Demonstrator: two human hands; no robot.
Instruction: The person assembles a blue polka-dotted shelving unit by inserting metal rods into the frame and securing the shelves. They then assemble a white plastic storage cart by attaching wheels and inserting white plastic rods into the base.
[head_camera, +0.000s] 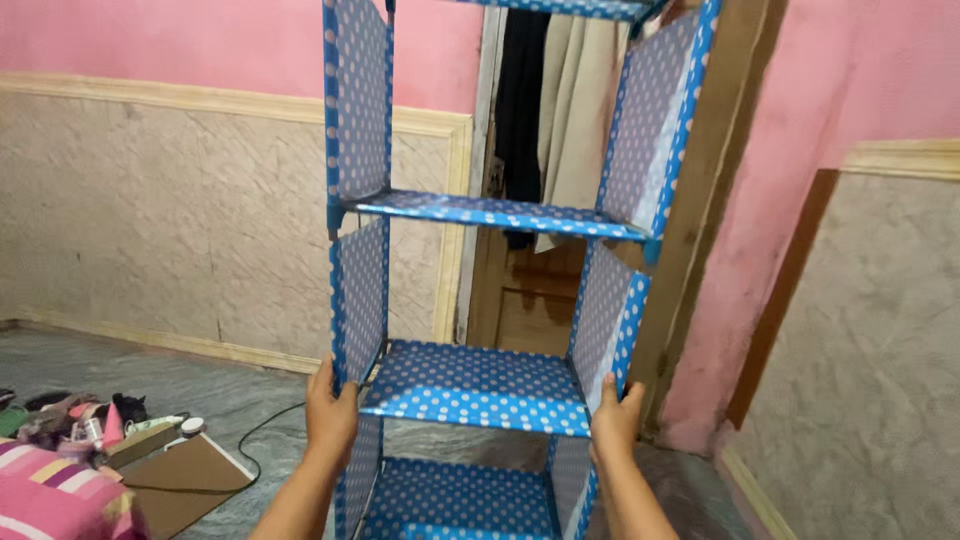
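Polka-dot fabric shelf rack (480, 385), blue with white spots, stands upright in front of the wooden doorway (520, 300), its lowest tier near the grey floor. We grip it at the second shelf from the bottom: our left hand (330, 410) wraps the left front post, fingers curled around the fabric edge, and our right hand (615, 420) clasps the right front post the same way. We judge it light but wobbly, its cloth panels soft and its thin frame prone to twisting. Holding both posts at one level looks safest. Left of the rack, a black cable (255, 440) and a cardboard sheet (185, 475) lie on the floor.
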